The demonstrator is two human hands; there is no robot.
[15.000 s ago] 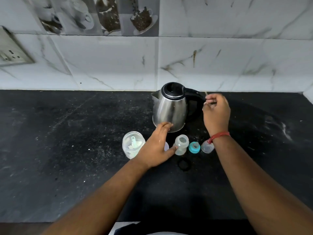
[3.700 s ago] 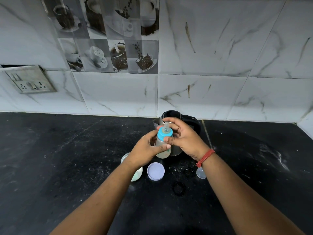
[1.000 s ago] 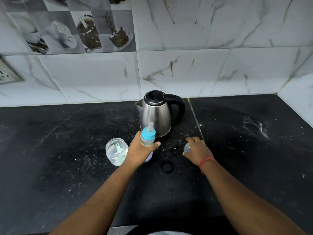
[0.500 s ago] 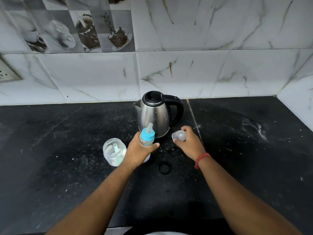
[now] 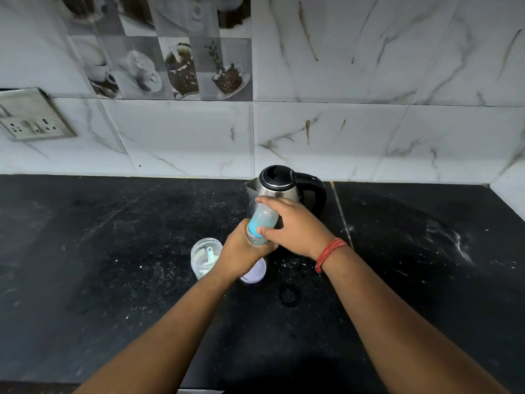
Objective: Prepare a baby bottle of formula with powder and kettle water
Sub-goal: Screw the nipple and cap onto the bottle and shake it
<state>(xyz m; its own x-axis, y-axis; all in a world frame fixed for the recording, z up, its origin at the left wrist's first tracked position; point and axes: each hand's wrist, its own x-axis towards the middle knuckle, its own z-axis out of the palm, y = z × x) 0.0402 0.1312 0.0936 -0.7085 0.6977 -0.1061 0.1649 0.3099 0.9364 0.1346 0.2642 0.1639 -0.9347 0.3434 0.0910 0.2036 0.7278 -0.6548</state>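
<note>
The baby bottle (image 5: pixel 257 236) with its blue collar is held up in front of the steel kettle (image 5: pixel 279 191). My left hand (image 5: pixel 244 254) grips its lower body. My right hand (image 5: pixel 295 226) holds the clear cap (image 5: pixel 265 217) over the teat, thumb on the blue collar and fingers curled over the top. The open powder jar (image 5: pixel 205 258) with a scoop inside stands just left of my left wrist. Its pale lid (image 5: pixel 255 273) lies on the counter under my left hand.
The black stone counter (image 5: pixel 113 251) is dusted with powder specks. A small dark ring (image 5: pixel 289 294) lies in front of the lid. A marble tile wall runs behind the kettle, with a socket plate (image 5: pixel 31 116) at far left.
My right hand picked the clear cap off the counter and brought it over the bottle's teat. My left hand raised the bottle a little toward the kettle.
</note>
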